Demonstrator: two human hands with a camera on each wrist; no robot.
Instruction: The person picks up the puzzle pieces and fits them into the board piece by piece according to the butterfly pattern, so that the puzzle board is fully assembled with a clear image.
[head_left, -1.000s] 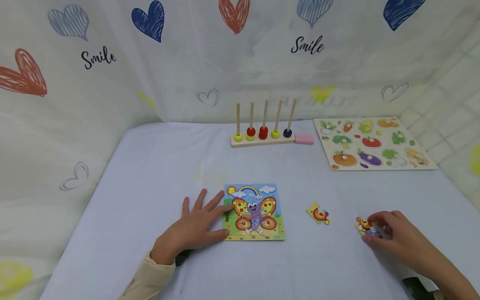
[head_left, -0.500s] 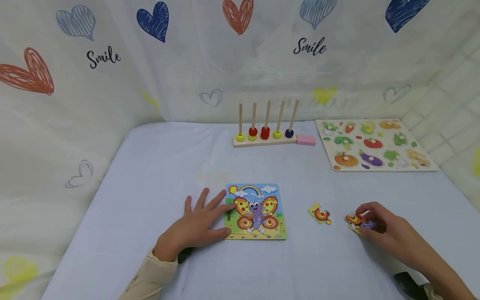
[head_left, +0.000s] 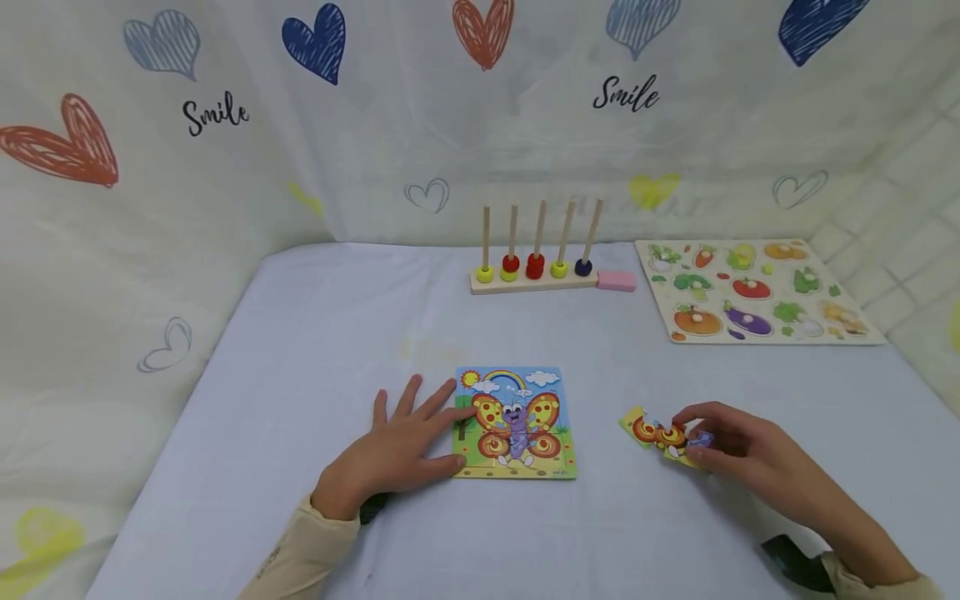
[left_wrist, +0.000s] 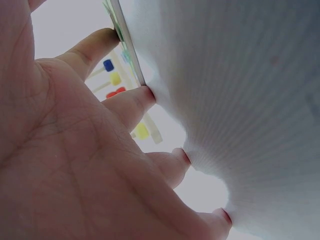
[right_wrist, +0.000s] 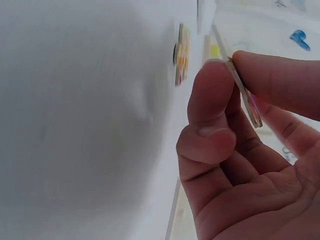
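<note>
A square butterfly picture puzzle (head_left: 551,392) lies flat on the cloth. My left hand (head_left: 390,460) is spread beside it, thumb and index finger touching its left edge; the left wrist view catches the puzzle's edge (left_wrist: 131,47) at those fingers. To the right, my right hand (head_left: 765,458) pinches a jigsaw piece (head_left: 672,442) with orange and purple print between thumb and fingers. Seen edge-on in the right wrist view, that held piece (right_wrist: 243,95) is tilted. A second jigsaw piece (head_left: 633,423) lies on the cloth just left of it; whether they touch, I cannot tell.
At the back stands a wooden bead stacker (head_left: 534,284) with upright pegs, a pink block (head_left: 617,281) at its right end. A vegetable peg board (head_left: 720,285) lies at the back right. Behind the table hangs a heart-printed sheet (head_left: 375,125).
My right hand has moved left with the pinched jigsaw piece, bringing it up to the other piece. The left hand stays at the puzzle; the head view has shifted slightly.
</note>
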